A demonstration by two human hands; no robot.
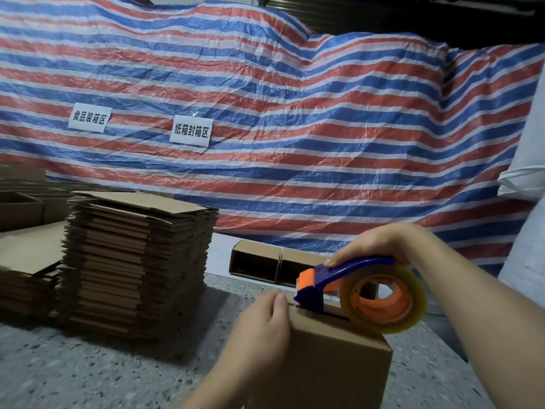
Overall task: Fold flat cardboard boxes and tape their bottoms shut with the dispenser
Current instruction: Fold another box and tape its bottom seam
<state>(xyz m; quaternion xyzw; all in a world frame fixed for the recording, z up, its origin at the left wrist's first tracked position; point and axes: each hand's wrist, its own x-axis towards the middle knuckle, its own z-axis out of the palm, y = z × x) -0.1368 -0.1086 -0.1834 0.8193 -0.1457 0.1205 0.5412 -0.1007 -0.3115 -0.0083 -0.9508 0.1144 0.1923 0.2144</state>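
A folded brown cardboard box (333,361) stands in front of me on the speckled floor, its closed flaps facing up. My right hand (380,242) grips a blue and orange tape dispenser (348,286) with a clear tape roll (383,299), and its front end sits on the box's top seam at the far edge. My left hand (262,323) lies flat against the box's left top edge, its fingers straight and pressing there. A tall stack of flat cardboard boxes (135,261) stands to the left.
Behind the box lie two assembled boxes (277,264) on their sides. A lower pile of flat cardboard (26,267) and open boxes (20,208) are at the far left. A red, white and blue striped tarp (295,128) with two paper signs hangs behind.
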